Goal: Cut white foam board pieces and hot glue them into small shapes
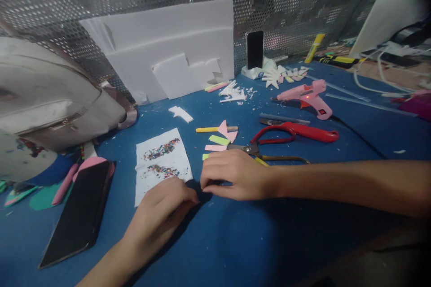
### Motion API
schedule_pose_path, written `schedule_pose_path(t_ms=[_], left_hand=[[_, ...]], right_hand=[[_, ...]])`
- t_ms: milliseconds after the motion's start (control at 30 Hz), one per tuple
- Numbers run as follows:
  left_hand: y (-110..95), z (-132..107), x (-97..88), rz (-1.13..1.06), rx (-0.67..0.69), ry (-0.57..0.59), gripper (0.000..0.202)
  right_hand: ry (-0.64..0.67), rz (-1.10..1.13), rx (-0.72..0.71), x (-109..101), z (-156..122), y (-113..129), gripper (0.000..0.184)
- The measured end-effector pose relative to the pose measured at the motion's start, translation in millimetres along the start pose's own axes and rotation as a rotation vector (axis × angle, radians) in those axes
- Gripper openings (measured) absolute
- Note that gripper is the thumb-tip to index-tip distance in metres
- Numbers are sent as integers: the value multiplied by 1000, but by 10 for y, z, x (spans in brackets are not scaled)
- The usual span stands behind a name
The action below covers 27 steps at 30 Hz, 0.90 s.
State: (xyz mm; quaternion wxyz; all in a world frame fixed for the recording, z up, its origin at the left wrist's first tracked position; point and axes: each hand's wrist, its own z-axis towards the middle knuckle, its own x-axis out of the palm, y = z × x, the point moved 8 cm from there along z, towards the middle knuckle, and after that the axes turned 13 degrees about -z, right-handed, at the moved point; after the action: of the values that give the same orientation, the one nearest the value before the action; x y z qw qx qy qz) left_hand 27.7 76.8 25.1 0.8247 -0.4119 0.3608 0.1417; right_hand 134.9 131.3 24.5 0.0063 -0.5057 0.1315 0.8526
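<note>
My left hand (164,206) is low over the blue table, at the lower right edge of a white paper sheet (140,180) with two patches of multicoloured glitter (163,149). Its fingers are bent under and drawn together. Facing it, my right hand (232,175) has its fingers curled and the fingertips pressed together near the tabletop. Anything either hand holds is hidden or too small to name. Just beyond my right hand lie scissors (249,149) with red and yellow handles, pink and green paper strips (217,148), and a yellow pen (207,130).
A pink glue gun (303,96) with a cord lies at the right, near a red-handled tool (310,132). A dark tablet (79,215) and a pale bag (50,89) are at the left. White foam sheets (168,49) and a propped phone (255,49) stand behind.
</note>
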Motion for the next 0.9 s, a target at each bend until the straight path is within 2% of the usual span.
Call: schedule_pose_path(t_ms=[100, 167, 267, 300, 333, 400, 467, 667, 900], left_hand=[[20, -2, -41, 67, 11, 35, 16], [102, 0, -231, 147, 1, -30, 13], [384, -30, -702, 335, -163, -219, 11], [491, -41, -802, 407, -225, -206, 11], [615, -53, -848, 467, -304, -136, 9], [756, -87, -955, 516, -380, -125, 7], [826, -110, -957, 476, -410, -121, 12], [840, -128, -759, 420, -381, -46, 14], [845, -130, -745, 472, -329, -22, 11]], right_hand=[[-13, 3, 4, -7, -4, -3, 12], [-23, 11, 21, -10, -7, -11, 11], [-23, 32, 52, 3, -12, -32, 11], [-24, 39, 57, 8, -13, -37, 11], [-25, 44, 61, 12, -13, -42, 12], [-35, 53, 59, 12, -12, -45, 11], [-42, 60, 57, 8, -9, -48, 11], [-39, 55, 56, 2, -9, -50, 12], [-29, 54, 51, 1, -3, -45, 11]])
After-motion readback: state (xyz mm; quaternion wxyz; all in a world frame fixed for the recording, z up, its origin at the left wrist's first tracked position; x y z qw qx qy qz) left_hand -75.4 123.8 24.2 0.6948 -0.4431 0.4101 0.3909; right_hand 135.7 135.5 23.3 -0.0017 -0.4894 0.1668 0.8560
